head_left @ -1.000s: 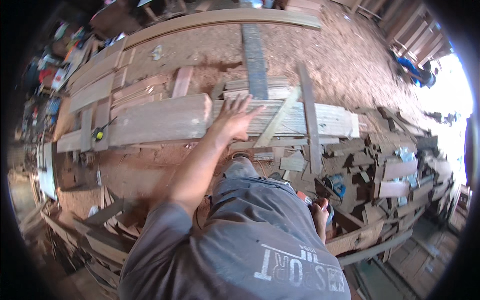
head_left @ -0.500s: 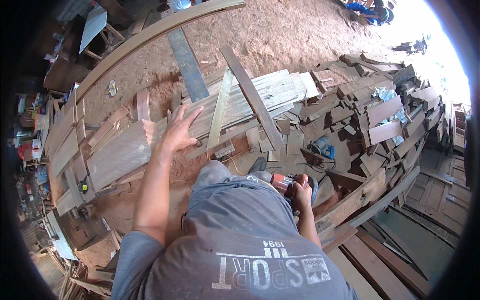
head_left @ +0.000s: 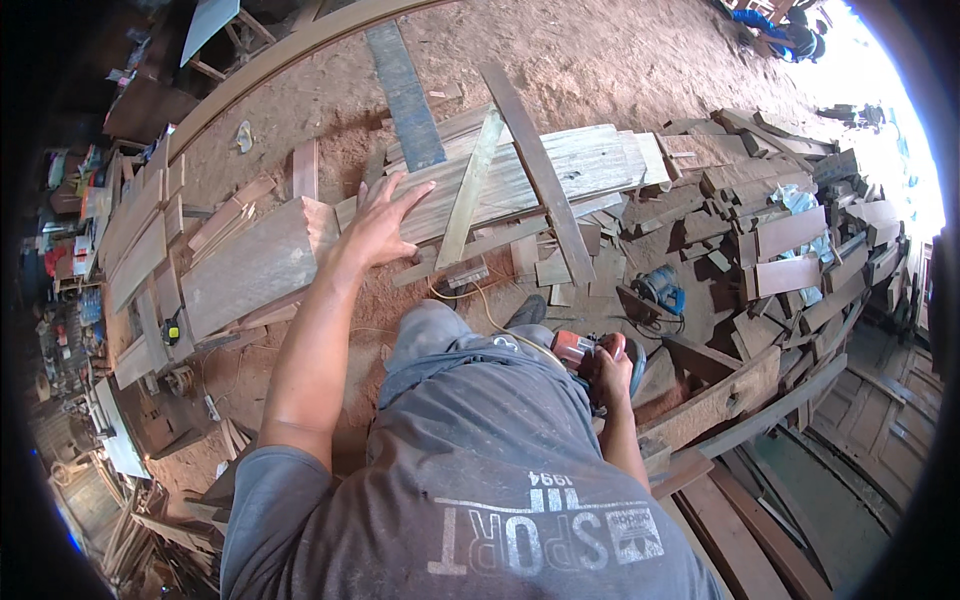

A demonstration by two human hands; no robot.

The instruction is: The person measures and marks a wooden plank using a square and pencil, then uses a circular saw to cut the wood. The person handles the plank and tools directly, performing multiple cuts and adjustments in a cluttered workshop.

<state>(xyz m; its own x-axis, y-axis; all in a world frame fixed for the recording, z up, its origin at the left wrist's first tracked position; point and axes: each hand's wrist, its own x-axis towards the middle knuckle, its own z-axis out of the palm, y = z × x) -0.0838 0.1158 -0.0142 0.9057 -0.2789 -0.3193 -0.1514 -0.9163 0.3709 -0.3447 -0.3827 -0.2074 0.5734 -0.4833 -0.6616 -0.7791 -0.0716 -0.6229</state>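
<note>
My left hand (head_left: 378, 228) is open, fingers spread, at the near edge of a long pale plank (head_left: 500, 180); whether it presses on the wood I cannot tell. Low beside my right hip, my right hand (head_left: 610, 372) grips an orange power tool (head_left: 573, 348) with a round guard, possibly a circular saw. Across the plank lie a narrow light strip (head_left: 468, 192) and a darker brown board (head_left: 537, 170). A wide grey-brown board (head_left: 255, 265) with a rough end lies left of my left hand.
A blue power tool (head_left: 660, 288) rests on the ground at right, near stacked timber offcuts (head_left: 790, 232). A dark weathered board (head_left: 405, 95) reaches away beyond the plank. A yellow cord (head_left: 487, 305) runs by my legs. A tape measure (head_left: 172, 328) lies at left. Another person (head_left: 780, 38) is far right.
The whole view has shifted, so the boards appear farther right and higher. My left hand keeps its place by the plank, and my right hand still grips the orange tool.
</note>
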